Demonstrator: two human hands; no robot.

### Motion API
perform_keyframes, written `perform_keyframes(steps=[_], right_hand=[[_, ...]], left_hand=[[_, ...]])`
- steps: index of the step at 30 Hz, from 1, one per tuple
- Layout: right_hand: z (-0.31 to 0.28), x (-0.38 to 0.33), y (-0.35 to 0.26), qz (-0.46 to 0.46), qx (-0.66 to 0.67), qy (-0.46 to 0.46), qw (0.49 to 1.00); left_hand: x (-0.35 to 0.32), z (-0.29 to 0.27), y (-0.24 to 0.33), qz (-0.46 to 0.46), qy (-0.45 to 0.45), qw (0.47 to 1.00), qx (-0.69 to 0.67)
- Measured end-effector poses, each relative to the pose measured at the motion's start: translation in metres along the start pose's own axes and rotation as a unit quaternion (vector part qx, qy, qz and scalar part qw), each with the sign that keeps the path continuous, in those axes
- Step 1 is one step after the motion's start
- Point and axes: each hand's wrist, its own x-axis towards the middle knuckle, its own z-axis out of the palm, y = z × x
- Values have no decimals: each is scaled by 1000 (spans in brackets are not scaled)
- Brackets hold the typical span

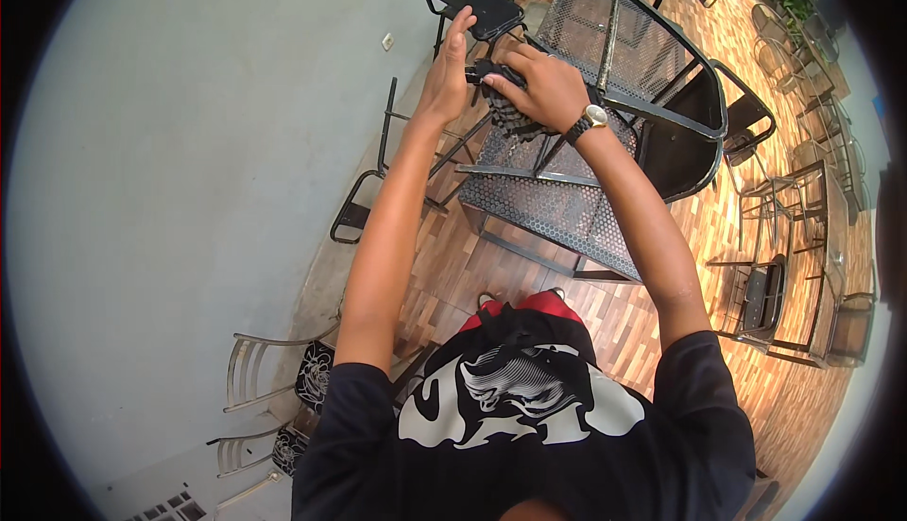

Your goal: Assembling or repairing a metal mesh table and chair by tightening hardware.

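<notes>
My left hand [450, 77] is raised with its fingers stretched out and its palm turned right. Beside its palm is the dark end of a black bar; I cannot tell if they touch. My right hand [543, 86], with a watch on the wrist, is closed round a dark checkered cloth [507, 113] bunched against that bar. Under both hands stands a table with a perforated metal top [557, 202]. A black metal chair [682, 138] with a curved frame rests on it, its legs jutting out. The right hand hides part of the bar.
A pale wall [189, 171] runs along my left, with a black chair [487, 13] near its far end. Metal chairs with patterned seats [315, 375] stand at lower left. More tables and a black chair [763, 294] are on the wood-patterned floor [624, 318] at right.
</notes>
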Motion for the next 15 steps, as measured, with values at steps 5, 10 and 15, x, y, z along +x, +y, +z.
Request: perform_keyframes(steps=[5,10,15], right_hand=[[15,12,-13,-8,3,-30,1000],[24,16,-19,5,-16,-35,999],[-1,0,-4,2,-1,-26,1000]], left_hand=[[-4,-5,-5,48,-19,986,160],[-4,-5,-2,77,-40,965,247],[-3,-8,5,54,-41,981,183]])
